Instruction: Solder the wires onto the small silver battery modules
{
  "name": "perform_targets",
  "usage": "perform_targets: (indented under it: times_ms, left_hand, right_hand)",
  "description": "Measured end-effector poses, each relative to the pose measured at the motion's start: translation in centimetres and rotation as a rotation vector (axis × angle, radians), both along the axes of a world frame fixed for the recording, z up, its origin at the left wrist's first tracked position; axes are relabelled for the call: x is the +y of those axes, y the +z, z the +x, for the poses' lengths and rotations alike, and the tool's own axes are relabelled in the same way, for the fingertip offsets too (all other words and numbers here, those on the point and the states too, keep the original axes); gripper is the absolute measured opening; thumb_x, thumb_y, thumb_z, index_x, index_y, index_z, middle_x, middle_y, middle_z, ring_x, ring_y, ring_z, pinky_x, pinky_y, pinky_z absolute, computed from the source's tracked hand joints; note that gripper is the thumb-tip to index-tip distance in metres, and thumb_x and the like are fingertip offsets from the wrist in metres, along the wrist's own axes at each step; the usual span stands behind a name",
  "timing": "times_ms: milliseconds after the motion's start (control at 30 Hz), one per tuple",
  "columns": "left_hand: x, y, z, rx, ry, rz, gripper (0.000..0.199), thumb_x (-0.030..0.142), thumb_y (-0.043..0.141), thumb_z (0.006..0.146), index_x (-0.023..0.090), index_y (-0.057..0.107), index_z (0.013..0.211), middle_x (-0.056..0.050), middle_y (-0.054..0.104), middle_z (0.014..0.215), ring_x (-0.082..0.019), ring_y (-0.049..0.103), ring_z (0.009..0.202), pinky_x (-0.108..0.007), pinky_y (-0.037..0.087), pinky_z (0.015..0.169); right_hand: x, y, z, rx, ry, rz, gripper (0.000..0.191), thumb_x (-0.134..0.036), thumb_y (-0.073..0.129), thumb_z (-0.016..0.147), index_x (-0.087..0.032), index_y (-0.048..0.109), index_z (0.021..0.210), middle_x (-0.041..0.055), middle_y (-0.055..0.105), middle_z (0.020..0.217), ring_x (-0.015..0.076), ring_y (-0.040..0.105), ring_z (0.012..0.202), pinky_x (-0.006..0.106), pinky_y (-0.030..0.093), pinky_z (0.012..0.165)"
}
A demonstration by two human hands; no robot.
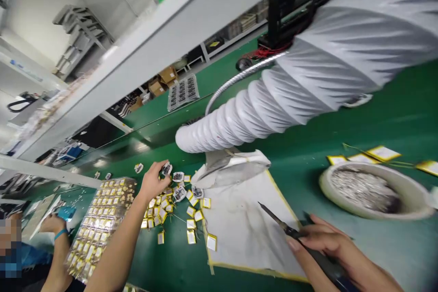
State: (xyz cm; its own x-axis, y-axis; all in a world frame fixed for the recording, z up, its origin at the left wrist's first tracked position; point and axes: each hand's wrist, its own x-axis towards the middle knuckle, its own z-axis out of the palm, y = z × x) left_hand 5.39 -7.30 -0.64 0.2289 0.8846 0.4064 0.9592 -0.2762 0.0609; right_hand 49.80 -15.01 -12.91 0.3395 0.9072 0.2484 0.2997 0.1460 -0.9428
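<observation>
Black pointed tool [316, 255], pinched by right fingers [325, 238], aims diagonally forward-left; left fingers [156, 169] pinch a component [167, 169].

I see a green worktop [178, 267] with a white sheet [236, 232] on it. Around the sheet's ten o'clock lie loose packs [162, 213] and grey parts [179, 193]; at nine, a filled tray [86, 220]; at two, a bowl [410, 194], more packs just beyond.
</observation>
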Motion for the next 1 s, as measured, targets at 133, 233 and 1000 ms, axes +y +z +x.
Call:
perform_targets:
  times_ms: [133, 233, 1000]
  left_hand:
    - [-6.3, -1.8, 8.1, -0.06, -0.149, -0.171, 0.052, 0.017, 0.073, 0.091, 0.029, 0.074, 0.142, -0.007, 0.08, 0.116, -0.027, 0.085, 0.101, -0.038, 0.074, 0.085]
    - [-8.5, -3.4, 14.7, -0.092, -0.194, -0.224, 0.056, 0.02, 0.074, 0.091, 0.028, 0.07, 0.146, -0.009, 0.078, 0.122, -0.028, 0.084, 0.104, -0.034, 0.07, 0.076]
    - [-8.1, -3.9, 19.5, -0.378, -0.405, -0.245, 0.019, 0.009, 0.07, 0.11, 0.024, 0.077, 0.12, -0.009, 0.089, 0.123, -0.019, 0.09, 0.1, -0.025, 0.072, 0.079]
  right_hand:
    - [-0.1, 2.9, 0.5, -0.057, 0.127, 0.184, 0.014, -0.038, 0.084, 0.093, -0.041, 0.071, 0.089, -0.0025, 0.084, 0.082, 0.0402, 0.091, 0.083, 0.076, 0.077, 0.108]
    - [0.2, 4.2, 0.7, -0.08, 0.123, 0.229, 0.018, -0.03, 0.083, 0.095, -0.035, 0.067, 0.09, -0.0059, 0.079, 0.077, 0.0304, 0.086, 0.071, 0.071, 0.079, 0.107]
    - [0.1, 4.8, 1.2, -0.095, 0.179, 0.19, 0.017, -0.027, 0.083, 0.102, -0.034, 0.068, 0.101, -0.0042, 0.081, 0.082, 0.0263, 0.083, 0.076, 0.065, 0.077, 0.109]
